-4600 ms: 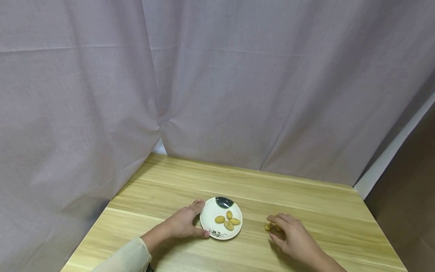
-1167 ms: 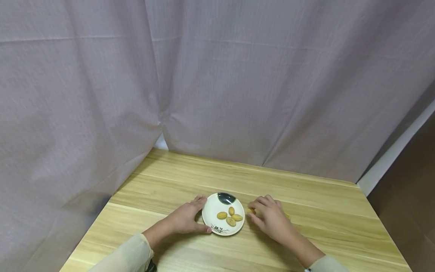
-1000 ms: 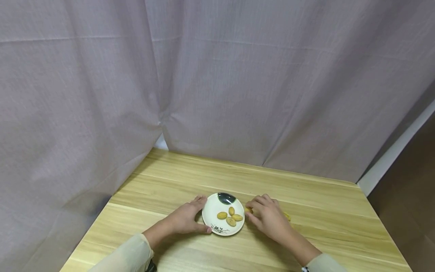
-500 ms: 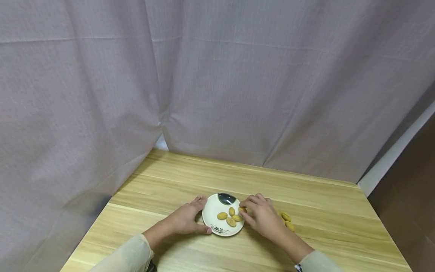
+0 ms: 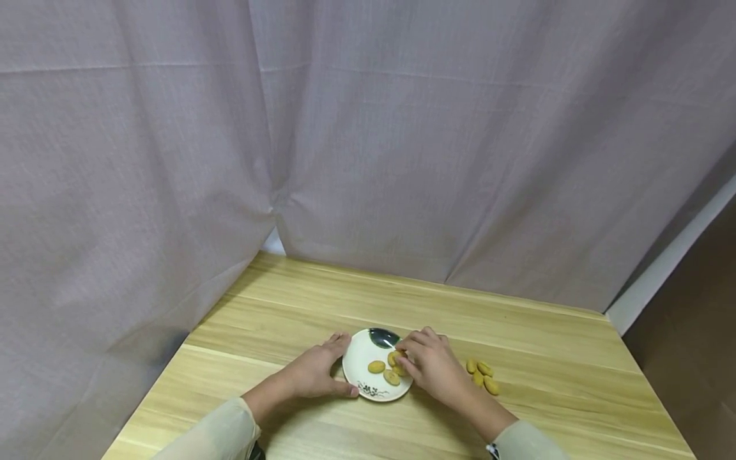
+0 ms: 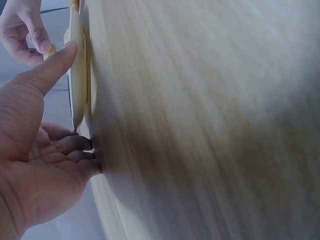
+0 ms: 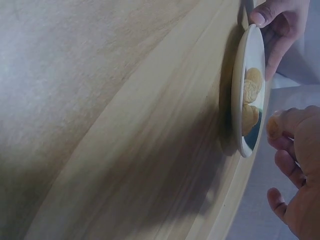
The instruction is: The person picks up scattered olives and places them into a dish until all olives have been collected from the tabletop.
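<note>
My right hand (image 5: 435, 366) is over the right side of a round white plate (image 5: 359, 351), thumb and fingertips pinching a small yellow-brown oval piece (image 7: 273, 128). That piece also shows at the fingertips in the left wrist view. Several similar oval pieces (image 5: 376, 367) lie on the plate; the right fingers partly cover those at its right. The plate has a dark green patch at its far edge and a dark floral print near the front. At the plate's left, my left hand (image 5: 316, 370) holds the rim, thumb (image 6: 65, 56) at the near side and fingers round the far side.
To the right of the plate, several more yellow oval pieces (image 5: 485, 368) lie grouped on the wooden table (image 5: 552, 377), close by the right forearm. Grey curtains (image 5: 374, 160) hang behind and to the left of the table. A brown surface (image 5: 690, 358) stands at the right.
My right hand has moved left from the group of pieces, carrying one over the plate. Pieces the hand covered on the table now show. My left hand has stayed at the rim.
</note>
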`<act>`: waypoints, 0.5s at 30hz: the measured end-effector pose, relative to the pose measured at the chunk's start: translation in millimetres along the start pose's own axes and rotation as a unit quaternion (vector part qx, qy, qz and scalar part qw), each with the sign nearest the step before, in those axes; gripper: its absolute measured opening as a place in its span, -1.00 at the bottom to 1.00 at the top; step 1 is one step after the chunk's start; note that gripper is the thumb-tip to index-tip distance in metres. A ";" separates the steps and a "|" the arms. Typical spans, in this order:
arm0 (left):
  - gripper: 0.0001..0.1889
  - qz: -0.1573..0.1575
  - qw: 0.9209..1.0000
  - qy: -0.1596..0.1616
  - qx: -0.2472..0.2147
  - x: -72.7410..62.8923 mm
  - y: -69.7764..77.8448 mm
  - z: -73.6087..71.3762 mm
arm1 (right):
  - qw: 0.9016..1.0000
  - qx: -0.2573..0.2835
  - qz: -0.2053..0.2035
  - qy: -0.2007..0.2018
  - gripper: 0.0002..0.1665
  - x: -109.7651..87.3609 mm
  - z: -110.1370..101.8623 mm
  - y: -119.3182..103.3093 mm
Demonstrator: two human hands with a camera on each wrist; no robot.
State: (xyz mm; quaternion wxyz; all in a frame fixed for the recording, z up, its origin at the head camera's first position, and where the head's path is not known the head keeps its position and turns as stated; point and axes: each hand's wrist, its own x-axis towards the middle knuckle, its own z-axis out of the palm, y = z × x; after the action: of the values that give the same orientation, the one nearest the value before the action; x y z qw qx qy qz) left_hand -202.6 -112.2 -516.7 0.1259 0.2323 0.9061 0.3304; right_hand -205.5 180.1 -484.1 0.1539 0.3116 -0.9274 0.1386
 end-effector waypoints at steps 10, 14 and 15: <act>0.27 -0.004 1.000 -0.004 0.003 0.2 -0.3 -1.1 | 1.000 -0.003 -0.006 -0.002 -0.76 7.6 11.8 -3.8; 0.27 -0.003 1.000 -0.005 0.006 0.1 0.2 -1.7 | 1.000 0.004 -0.001 -0.007 -0.78 10.4 15.5 -6.0; 0.27 -0.003 1.000 -0.004 0.007 0.1 0.1 -1.6 | 1.000 0.007 0.000 -0.008 -0.79 11.2 16.2 -6.8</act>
State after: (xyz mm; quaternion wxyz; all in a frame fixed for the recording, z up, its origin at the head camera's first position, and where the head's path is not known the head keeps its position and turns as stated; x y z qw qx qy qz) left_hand -203.3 -112.9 -515.3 0.1293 0.2317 0.9086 0.3225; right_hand -213.1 163.2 -493.6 0.1446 0.3140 -0.9275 0.1422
